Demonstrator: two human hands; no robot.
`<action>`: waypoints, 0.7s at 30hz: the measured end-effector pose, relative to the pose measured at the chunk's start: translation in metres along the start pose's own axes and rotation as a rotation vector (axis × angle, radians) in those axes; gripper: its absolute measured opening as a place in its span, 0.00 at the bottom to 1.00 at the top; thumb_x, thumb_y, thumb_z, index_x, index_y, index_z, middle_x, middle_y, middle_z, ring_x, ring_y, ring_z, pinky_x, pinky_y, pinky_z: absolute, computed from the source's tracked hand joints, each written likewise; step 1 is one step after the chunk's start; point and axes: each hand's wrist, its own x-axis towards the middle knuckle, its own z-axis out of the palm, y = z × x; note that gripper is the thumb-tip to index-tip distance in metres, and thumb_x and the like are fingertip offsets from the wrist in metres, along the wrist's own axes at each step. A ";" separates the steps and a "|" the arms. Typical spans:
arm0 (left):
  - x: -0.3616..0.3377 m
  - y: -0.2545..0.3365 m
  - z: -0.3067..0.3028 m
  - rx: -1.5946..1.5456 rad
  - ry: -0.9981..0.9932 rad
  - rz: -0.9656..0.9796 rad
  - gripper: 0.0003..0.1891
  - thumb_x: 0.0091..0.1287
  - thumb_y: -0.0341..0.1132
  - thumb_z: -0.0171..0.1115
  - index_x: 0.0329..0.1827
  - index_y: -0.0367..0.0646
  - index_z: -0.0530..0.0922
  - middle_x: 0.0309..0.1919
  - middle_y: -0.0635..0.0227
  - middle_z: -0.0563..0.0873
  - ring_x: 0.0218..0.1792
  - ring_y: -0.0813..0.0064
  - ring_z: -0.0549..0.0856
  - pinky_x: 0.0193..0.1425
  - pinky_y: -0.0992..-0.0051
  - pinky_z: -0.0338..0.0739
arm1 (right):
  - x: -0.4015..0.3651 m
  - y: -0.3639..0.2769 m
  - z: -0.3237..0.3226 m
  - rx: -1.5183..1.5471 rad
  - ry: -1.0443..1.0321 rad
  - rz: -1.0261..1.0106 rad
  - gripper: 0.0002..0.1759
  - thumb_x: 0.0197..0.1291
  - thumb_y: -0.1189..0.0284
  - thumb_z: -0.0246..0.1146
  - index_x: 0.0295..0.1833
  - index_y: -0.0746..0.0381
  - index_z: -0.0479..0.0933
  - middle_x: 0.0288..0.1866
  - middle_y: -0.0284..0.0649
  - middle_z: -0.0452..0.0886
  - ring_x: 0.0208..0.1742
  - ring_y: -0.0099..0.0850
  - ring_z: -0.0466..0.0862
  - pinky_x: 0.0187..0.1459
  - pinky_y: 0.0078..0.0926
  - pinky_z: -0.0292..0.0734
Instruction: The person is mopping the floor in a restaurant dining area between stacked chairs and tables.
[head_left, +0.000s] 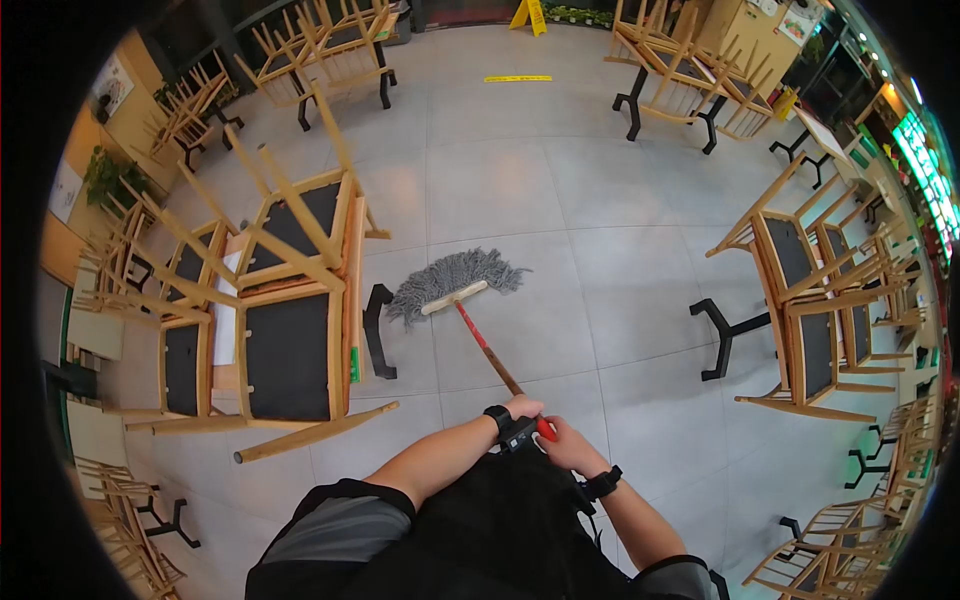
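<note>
A mop with a grey string head (462, 272) lies spread on the tiled floor ahead of me, its strings fanned to the far side of a pale crossbar. From the crossbar its red and brown handle (490, 352) slants back to my body. My left hand (523, 407) is closed around the handle. Closer to my body, my right hand (570, 446) is closed at the red end of the same handle. Both wrists wear dark bands. A small dark device sits by my left wrist.
Upturned chairs (290, 345) rest on a table at left, their legs jutting out near a black table foot (378, 335). More upturned chairs (805, 300) stand at right, above another black foot (722, 335). A yellow floor sign (528, 16) stands at the far end.
</note>
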 end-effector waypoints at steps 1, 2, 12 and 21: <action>0.002 0.008 0.001 -0.021 0.038 -0.027 0.14 0.59 0.40 0.58 0.30 0.36 0.83 0.24 0.62 0.84 0.22 0.69 0.83 0.25 0.68 0.76 | 0.003 -0.003 -0.010 0.012 -0.008 -0.013 0.29 0.65 0.61 0.58 0.67 0.65 0.64 0.48 0.56 0.82 0.44 0.47 0.84 0.47 0.39 0.78; 0.004 0.015 0.000 -0.041 0.078 -0.053 0.15 0.56 0.40 0.57 0.30 0.34 0.82 0.23 0.60 0.84 0.20 0.67 0.83 0.22 0.67 0.74 | 0.008 -0.005 -0.016 0.026 -0.016 -0.026 0.30 0.65 0.60 0.59 0.66 0.65 0.66 0.51 0.59 0.81 0.52 0.52 0.82 0.53 0.41 0.76; 0.011 0.054 -0.055 -0.063 0.148 -0.026 0.14 0.58 0.36 0.57 0.28 0.32 0.83 0.24 0.58 0.86 0.23 0.67 0.85 0.28 0.71 0.78 | 0.080 -0.025 -0.034 0.038 -0.120 -0.033 0.28 0.66 0.63 0.57 0.66 0.66 0.65 0.54 0.61 0.79 0.56 0.56 0.79 0.57 0.44 0.74; 0.031 0.100 -0.114 -0.070 0.254 -0.023 0.14 0.54 0.38 0.59 0.27 0.32 0.82 0.22 0.59 0.85 0.22 0.66 0.84 0.27 0.69 0.78 | 0.150 -0.060 -0.057 0.047 -0.113 -0.099 0.26 0.65 0.63 0.57 0.65 0.66 0.66 0.52 0.59 0.80 0.54 0.56 0.79 0.54 0.46 0.75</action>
